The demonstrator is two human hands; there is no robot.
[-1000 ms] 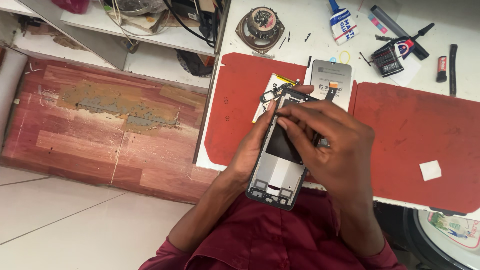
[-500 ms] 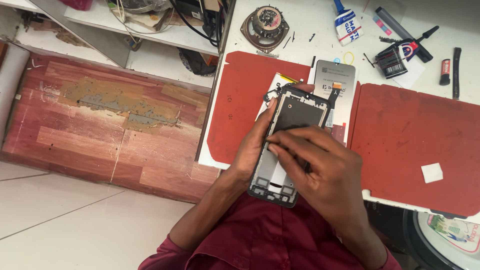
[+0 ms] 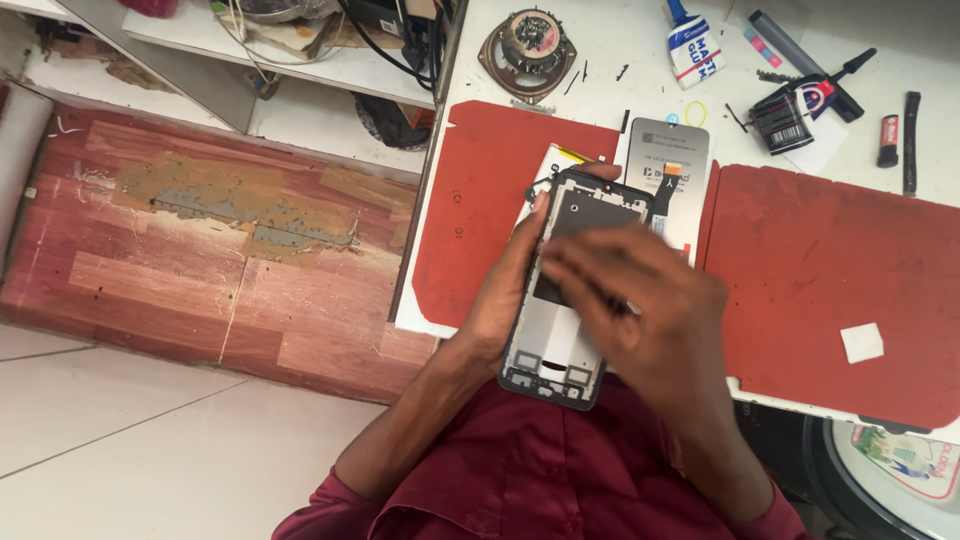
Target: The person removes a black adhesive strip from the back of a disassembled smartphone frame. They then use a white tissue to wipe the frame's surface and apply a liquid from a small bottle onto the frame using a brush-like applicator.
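Open phone frame in both hands
Left hand [image 3: 500,295] fingers wrap the phone frame [image 3: 565,290]; right hand [image 3: 655,300] fingers, blurred, press together on its middle.

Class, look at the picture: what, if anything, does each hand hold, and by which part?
The left hand grips the opened phone frame by its left long edge, fingertips reaching its top. The right hand lies across its middle, blurred; whether it grips cannot be told.

Red mat [image 3: 830,260] right open; tools [image 3: 800,95], speaker [image 3: 527,50] crowd rear.
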